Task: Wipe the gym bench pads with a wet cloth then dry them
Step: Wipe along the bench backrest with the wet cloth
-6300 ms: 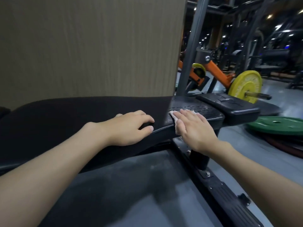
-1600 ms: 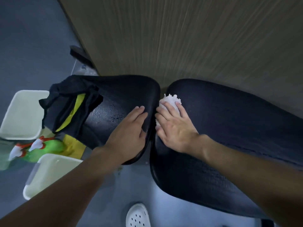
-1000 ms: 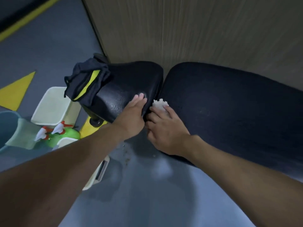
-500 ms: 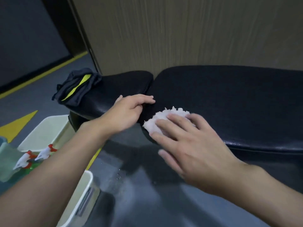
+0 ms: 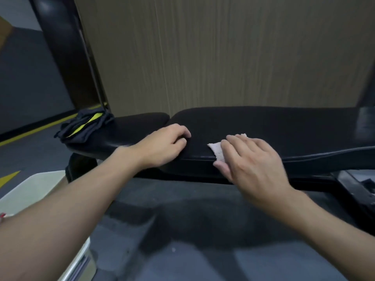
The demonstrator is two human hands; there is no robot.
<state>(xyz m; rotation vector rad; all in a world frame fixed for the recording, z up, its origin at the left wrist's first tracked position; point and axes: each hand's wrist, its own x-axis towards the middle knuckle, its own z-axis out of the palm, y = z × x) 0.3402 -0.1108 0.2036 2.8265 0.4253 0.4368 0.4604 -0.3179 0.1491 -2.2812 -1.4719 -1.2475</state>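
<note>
White and ragged at the edge, the small cloth lay on the front edge of the long black padded bench pad, toward its left end. Our right hand lay flat over it, fingers nearly straight and close together, pressing it against the pad, so only its left corner and a scrap beyond the fingertips showed. The thumb hung down over the pad's front side. We could not tell whether the cloth was wet.

Our left hand rested near the cloth, on the rounded left end of the same pad, where it met the shorter black seat pad. Its fingers were loosely bent, the tips touching the surface, and it gripped nothing.

On the far left end of the seat pad sat a crumpled dark garment with a yellow stripe. Behind the bench rose a wood-grain wall panel, with a black upright post to its left. Below us lay the grey floor, and at lower left stood a pale plastic tub.
</note>
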